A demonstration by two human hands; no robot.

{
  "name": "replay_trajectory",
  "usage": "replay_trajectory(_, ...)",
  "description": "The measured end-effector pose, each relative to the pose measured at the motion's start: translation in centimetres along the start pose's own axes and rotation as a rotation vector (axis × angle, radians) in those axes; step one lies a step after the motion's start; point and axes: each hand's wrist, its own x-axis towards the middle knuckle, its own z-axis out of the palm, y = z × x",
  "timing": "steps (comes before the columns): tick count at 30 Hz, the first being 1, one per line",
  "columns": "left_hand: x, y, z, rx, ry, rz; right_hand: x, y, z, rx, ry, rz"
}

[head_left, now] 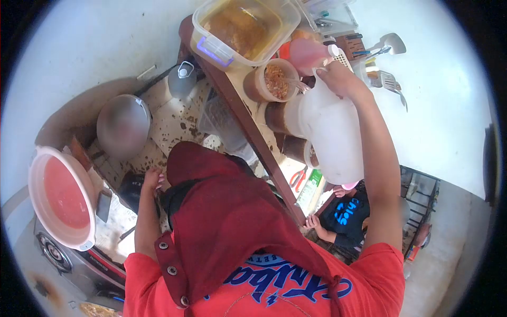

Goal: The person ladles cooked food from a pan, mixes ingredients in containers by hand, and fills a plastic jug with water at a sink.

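Observation:
My right hand (336, 79) is closed around the top handle of a large translucent white jug (335, 137), held over the right side of the brown-edged table (264, 153). Beside the jug are a tub of chopped reddish food (277, 80) with a spoon in it, and two brown-filled tubs. My left hand (154, 178) hangs low at the left, near a black object (133, 190); its fingers look partly curled, and whether they hold anything is unclear. Maroon cloth (222, 211) covers part of my red shirt.
A clear bin of yellowish liquid (240, 26) stands at the table's far end. Another person in a black shirt (346, 216) has a hand on the table edge, lower right. At left are a pink-filled basin (66, 193), a round lidded pot (124, 127) and a stove (53, 252).

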Motion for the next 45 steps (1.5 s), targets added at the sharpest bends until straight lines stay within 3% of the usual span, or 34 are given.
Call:
replay_trajectory(12, 0.5, 0.8, 1.3, -0.006, -0.024, -0.020, -0.5, -1.3, 0.0, -0.091, -0.078, 0.040)
replay_trajectory(21, -0.1, -0.7, 1.1, 0.000, 0.010, -0.055, 0.2, -3.1, -0.1, -0.305, -0.123, -0.169)
replay_trajectory(25, 0.6, -1.7, 1.4, -0.005, 0.007, -0.078, 2.2, -3.0, 0.9, -0.369, 0.041, -0.347)
replay_trajectory(28, -0.1, -1.0, 2.0, 0.053, -0.013, -0.060, 5.0, -3.3, 1.4, -0.591, -0.013, -0.298)
replay_trajectory(33, -0.1, 0.6, 3.4, 0.185, -0.016, -0.063, 5.8, -4.5, 1.5, -0.541, -0.079, -0.154)
replay_trajectory(36, -0.1, 1.3, 4.2, 0.274, -0.017, -0.041, 4.9, -2.7, 0.6, -0.370, -0.044, -0.172)
replay_trajectory(39, 2.4, 1.1, 5.1, 0.419, -0.082, -0.033, -0.3, 2.3, 1.3, 0.057, 0.251, -0.382)
replay_trajectory(41, 3.1, 1.2, 5.7, 0.500, -0.147, -0.009, -8.5, 4.0, 2.1, 0.122, 0.538, -0.186)
replay_trajectory(43, 3.7, 1.7, 7.2, 0.542, -0.151, -0.037, -14.8, 7.3, 6.0, 0.490, 0.746, 0.061)
replay_trajectory(45, 3.4, 1.9, 9.3, 0.647, -0.157, -0.020, -23.6, 10.0, 9.9, 0.747, 0.715, 0.154)
